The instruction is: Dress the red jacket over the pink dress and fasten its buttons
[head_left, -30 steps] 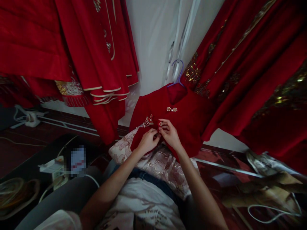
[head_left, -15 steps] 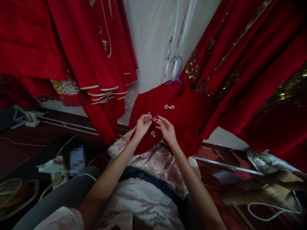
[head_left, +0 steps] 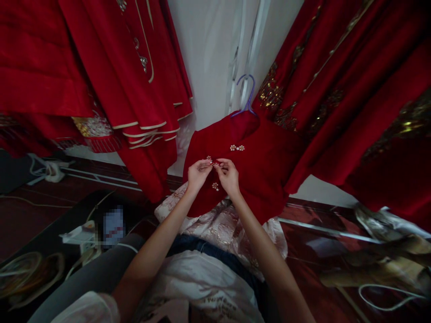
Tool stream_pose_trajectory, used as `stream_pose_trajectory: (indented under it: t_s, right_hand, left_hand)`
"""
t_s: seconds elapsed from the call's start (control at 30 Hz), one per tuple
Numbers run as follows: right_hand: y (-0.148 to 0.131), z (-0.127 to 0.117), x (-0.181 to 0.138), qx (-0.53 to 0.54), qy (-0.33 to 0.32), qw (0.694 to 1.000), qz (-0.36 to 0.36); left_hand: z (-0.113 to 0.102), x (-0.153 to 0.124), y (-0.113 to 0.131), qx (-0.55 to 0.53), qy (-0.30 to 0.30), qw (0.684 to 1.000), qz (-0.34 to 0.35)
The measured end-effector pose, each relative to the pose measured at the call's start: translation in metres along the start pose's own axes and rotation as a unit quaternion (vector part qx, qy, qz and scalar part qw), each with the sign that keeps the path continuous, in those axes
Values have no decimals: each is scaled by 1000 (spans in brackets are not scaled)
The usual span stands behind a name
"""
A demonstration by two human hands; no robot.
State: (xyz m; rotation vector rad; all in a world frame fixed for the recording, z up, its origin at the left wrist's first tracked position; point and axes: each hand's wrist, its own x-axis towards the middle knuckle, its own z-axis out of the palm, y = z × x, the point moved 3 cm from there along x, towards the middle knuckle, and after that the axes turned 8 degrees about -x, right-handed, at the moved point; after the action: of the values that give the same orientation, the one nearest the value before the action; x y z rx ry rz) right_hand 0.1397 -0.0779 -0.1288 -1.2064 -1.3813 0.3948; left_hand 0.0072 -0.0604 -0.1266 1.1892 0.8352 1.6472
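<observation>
A red jacket (head_left: 262,175) hangs on a purple hanger (head_left: 250,96) in front of me, its front facing me. Flower-shaped, pearl-like fasteners run down it: a joined pair (head_left: 237,147) near the collar and a single lower one (head_left: 215,186). My left hand (head_left: 199,174) pinches the jacket's front edge at the middle fastener (head_left: 215,163). From the other side my right hand (head_left: 229,176) closes its thumb and fingers on that same fastener, covering most of it. The fingertips of both hands nearly meet.
Red garments with pale piping (head_left: 148,103) hang at the left, gold-embroidered red ones (head_left: 336,89) at the right. Shiny pale patterned fabric (head_left: 232,237) lies below the jacket. A power strip (head_left: 79,235) and cables sit on a dark surface at the lower left.
My right hand has moved slightly left and its fingers have closed on the middle fastener, which showed between the hands before. My left hand keeps its pinch.
</observation>
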Motion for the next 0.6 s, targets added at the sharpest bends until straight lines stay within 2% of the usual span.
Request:
stream_pose_trajectory:
  t_s: [0.13, 0.33, 0.6]
  right_hand:
    - [6, 1, 1, 22, -2, 1000, 2]
    - [-1, 2, 5, -16, 1, 1000, -20]
    - [-11, 3, 7, -57, 11, 997, -57]
  left_hand:
    - [0, 1, -1, -2, -11, 1000, -10]
    - [-1, 7, 3, 25, -16, 1000, 7]
    - [-11, 22, 6, 83, -95, 992, 21]
